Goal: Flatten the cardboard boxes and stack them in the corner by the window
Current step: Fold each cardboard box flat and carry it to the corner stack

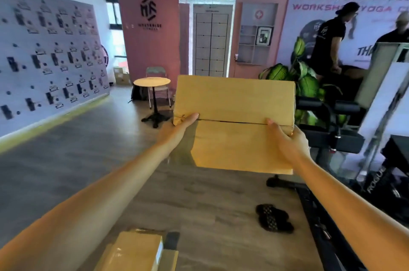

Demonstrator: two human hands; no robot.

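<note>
Both arms out: the left hand (179, 125) and right hand (287, 138) pinch the flattened cardboard box (234, 120) by its edges. Another taped box (137, 253) sits below on the floor.

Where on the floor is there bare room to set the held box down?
Bare wood floor spreads between the left wall panel and the round table. Right is crowded: gym equipment, sandals. Another box lies underfoot. Both hands grip the held box.
</note>
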